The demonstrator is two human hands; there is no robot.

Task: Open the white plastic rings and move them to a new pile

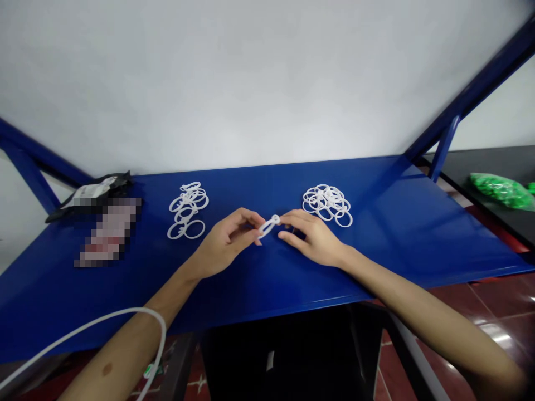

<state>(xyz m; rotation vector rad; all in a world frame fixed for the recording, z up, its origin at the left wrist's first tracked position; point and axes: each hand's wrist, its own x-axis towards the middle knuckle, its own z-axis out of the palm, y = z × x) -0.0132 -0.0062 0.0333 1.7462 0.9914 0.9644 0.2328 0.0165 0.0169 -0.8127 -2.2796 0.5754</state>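
A small white plastic ring piece (pixel 268 225) is held between both hands over the middle of the blue table (pixel 267 278). My left hand (pixel 228 240) pinches its left end with thumb and fingers. My right hand (pixel 311 239) grips its right end, fingers curled. A pile of white rings (pixel 327 204) lies just behind my right hand. Another group of white rings (pixel 188 209) lies to the left, behind my left hand.
A black packet (pixel 94 195) and a blurred flat item (pixel 109 231) lie at the table's left end. Blue frame bars (pixel 468 97) rise at both sides. A green bag (pixel 501 190) sits on a dark surface at right. A white cable (pixel 104 320) crosses my left forearm.
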